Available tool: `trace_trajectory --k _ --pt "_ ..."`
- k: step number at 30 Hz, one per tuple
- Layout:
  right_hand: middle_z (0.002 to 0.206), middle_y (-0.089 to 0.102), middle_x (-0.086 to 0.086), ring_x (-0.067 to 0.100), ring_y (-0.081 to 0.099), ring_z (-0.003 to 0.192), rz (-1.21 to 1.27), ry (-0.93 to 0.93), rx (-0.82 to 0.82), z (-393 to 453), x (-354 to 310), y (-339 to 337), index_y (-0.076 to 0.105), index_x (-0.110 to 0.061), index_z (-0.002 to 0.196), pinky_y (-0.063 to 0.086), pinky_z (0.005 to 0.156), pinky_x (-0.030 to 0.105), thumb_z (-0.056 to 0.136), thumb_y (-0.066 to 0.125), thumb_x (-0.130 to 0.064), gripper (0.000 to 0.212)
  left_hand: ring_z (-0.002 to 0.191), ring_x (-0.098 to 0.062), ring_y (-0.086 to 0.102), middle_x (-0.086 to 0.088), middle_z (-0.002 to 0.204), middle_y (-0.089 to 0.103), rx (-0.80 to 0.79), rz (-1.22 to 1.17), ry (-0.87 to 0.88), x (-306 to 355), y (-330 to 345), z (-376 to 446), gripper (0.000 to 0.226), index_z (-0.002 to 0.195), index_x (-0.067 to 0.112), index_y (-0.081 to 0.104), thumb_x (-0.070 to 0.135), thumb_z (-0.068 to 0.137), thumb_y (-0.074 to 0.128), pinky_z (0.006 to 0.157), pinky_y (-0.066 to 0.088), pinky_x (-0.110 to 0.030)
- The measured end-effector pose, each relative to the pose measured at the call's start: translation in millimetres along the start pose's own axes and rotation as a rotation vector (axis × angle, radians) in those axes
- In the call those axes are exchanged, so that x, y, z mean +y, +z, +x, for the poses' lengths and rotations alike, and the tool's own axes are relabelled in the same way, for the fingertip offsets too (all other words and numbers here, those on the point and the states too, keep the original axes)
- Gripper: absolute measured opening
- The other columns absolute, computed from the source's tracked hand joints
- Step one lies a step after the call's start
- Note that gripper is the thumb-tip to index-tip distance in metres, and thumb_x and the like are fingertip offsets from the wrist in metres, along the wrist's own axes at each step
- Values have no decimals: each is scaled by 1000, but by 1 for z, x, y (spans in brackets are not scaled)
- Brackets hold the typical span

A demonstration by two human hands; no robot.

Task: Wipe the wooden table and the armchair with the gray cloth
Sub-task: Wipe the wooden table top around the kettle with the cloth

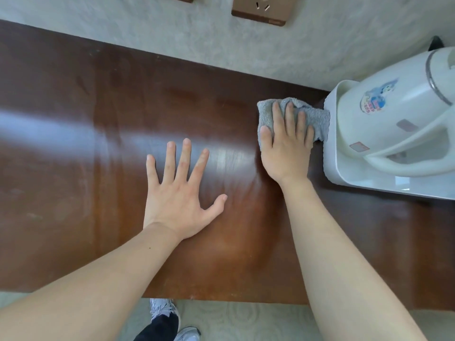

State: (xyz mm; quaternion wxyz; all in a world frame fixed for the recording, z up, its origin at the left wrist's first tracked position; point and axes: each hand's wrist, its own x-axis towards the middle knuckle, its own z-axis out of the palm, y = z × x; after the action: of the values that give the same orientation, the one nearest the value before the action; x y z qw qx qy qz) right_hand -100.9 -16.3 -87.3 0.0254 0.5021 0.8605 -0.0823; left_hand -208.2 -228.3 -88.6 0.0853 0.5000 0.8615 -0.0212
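The dark brown wooden table [98, 143] fills most of the view, with a bright sheen across its middle. My right hand [285, 146] lies flat on the gray cloth [317, 119], pressing it onto the tabletop at the right, with the fingers fairly straight and the thumb at the cloth's left edge. The cloth's right edge touches the white tray. My left hand [182, 193] rests flat on the table's middle, fingers spread wide, holding nothing. No armchair is in view.
A white electric kettle [398, 112] sits in a white tray [331, 153] at the table's right end. A pale textured wall [197, 45] with a brown socket [262, 11] runs along the far edge. My shoes [162, 308] stand on the carpet below the near edge.
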Motion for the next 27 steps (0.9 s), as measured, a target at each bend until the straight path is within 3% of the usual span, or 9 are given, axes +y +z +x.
trace_trajectory --k 7,9,15,24,27 --pt "167 6 -1 28 5 153 35 -75 -56 -214 -6 28 12 -29 158 13 118 55 104 17 -46 57 155 -37 9 -13 167 16 16 -3 14 -1 1 0 94 159 24 27 82 85 20 118 12 -67" --pt "167 9 -2 28 9 153 24 -90 -92 -231 1 31 15 -29 158 16 117 56 104 16 -46 56 154 -38 10 -14 167 17 13 -3 11 -2 0 1 94 158 23 28 82 85 20 117 12 -67" --pt "166 12 -2 24 5 153 -38 -201 -91 -145 20 13 16 -31 158 13 120 55 104 17 -44 55 154 -39 8 -15 167 15 -8 21 13 -1 0 1 95 159 22 26 82 84 23 117 11 -68" --pt "167 6 -5 27 2 153 58 15 -39 31 1 -4 9 -36 157 2 120 55 103 14 -43 55 154 -38 6 -14 168 13 3 28 11 0 0 -1 95 160 24 21 82 85 19 118 9 -67" --pt "167 6 -6 26 0 153 26 -76 -52 27 -6 -4 9 -37 157 0 121 54 104 14 -42 54 154 -37 4 -13 168 11 -1 24 4 0 -1 -1 95 160 25 18 83 85 16 119 8 -66"
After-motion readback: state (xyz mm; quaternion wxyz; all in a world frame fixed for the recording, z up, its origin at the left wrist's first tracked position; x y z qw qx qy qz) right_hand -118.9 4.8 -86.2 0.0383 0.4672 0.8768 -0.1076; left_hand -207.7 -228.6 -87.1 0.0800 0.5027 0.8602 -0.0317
